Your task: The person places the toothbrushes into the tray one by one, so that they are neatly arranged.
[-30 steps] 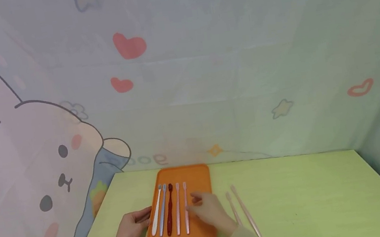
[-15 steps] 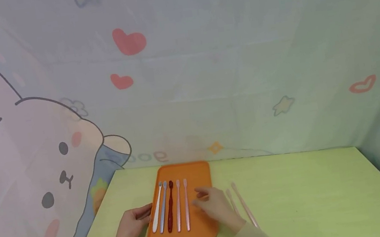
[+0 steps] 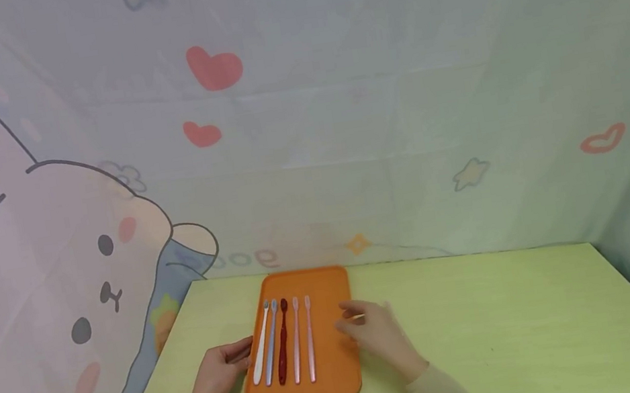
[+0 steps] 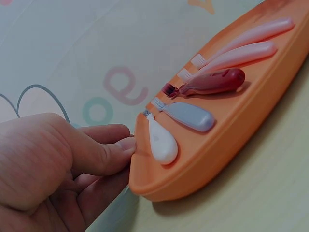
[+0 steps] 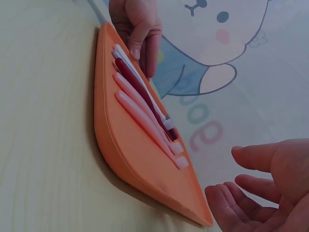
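Note:
On an orange tray (image 3: 341,369) lie several toothbrushes in a row, heads toward the back: a white toothbrush (image 3: 262,354), a light blue toothbrush (image 3: 271,349), a dark red toothbrush (image 3: 282,351) and two pink ones, the rightmost pink toothbrush (image 3: 311,350) nearest the tray's middle. My left hand (image 4: 72,159) grips the tray's left rim, thumb at the edge and fingers beside it. Over the tray's right edge is my right hand (image 3: 379,333), its fingers loosely bent and holding nothing; the right wrist view shows the gap between thumb and fingers (image 5: 251,181).
The tray lies on a light green table (image 3: 494,333), which extends far to the right. A printed cloth backdrop (image 3: 340,118) hangs behind the table's back edge. My right hand and forearm cover the spot where two more pink toothbrushes lay in the earlier head views.
My right hand has drawn back rightward from the rightmost pink toothbrush to the tray's right edge, now covering the two loose toothbrushes. My left hand stays at the rim.

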Demonstrator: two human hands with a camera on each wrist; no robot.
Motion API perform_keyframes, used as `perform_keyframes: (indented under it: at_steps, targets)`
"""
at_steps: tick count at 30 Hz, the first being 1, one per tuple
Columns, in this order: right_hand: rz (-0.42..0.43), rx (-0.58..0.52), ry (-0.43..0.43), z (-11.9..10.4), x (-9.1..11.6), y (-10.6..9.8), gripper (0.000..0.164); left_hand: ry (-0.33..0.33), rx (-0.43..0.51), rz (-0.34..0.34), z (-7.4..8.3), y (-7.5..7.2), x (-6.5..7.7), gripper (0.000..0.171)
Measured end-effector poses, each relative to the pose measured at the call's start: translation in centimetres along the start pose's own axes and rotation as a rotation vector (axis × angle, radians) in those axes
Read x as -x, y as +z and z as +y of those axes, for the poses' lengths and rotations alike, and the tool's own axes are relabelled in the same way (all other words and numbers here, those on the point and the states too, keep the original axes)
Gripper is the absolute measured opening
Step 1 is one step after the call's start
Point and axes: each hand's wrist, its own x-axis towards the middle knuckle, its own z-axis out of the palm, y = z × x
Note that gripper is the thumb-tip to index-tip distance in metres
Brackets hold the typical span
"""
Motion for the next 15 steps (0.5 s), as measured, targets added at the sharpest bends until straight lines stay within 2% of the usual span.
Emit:
perform_keyframes:
  at_steps: [3, 8, 15]
  targets:
    - [0.022, 0.01, -0.011, 0.2, 0.3, -1.1, 0.048, 0.006, 0.008, -0.006, 0.0, 0.0, -0.2, 0.04]
    - [0.065, 0.006, 0.049, 0.3, 1.1, -3.3, 0.045, 0.02, 0.016, -0.008, -0.1, 0.1, -0.5, 0.04]
    - [0.115, 0.085, 0.068, 1.9, 2.5, -7.2, 0.042, 0.003, -0.005, 0.006, -0.3, 0.1, -0.3, 0.039]
